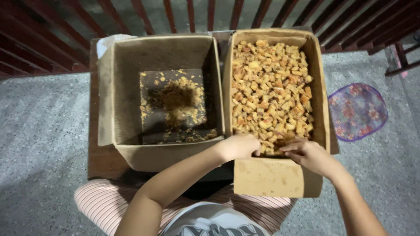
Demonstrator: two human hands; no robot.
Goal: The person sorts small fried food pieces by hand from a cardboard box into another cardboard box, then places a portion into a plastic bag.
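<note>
At the bottom of the frame our striped trousers [105, 199] filled the near edge, and both forearms reached up from there into the right-hand box [321, 109]. Our left hand [238, 146] curled loosely over the near rim, its fingers dipping into the golden-brown chunks [269, 87]; whether it had hold of any piece we could not tell, because the fingertips were hidden among them. Our right hand [308, 155] lay just beside it, fingers half bent and touching the chunks at the near wall, again with nothing clearly pinched.

The chunks filled that box nearly to its top. We judged that a careless scoop could push pieces over the low front flap [267, 177] onto our lap or the speckled floor [39, 131], since the heap sat so close to the edge there.

To the left, touching the full box, stood the left-hand box [124, 57], nearly bare, with only crumbs [177, 98] scattered on its dark base. The wall shared between the two boxes stood between our hands and that base, so anything carried across had to clear it. Both boxes rested on a dark wooden bench [98, 159].

Further off, a purple flowered mat [356, 111] lay on the floor at the right, and red-brown railings [188, 15] ran across the top of the frame.
</note>
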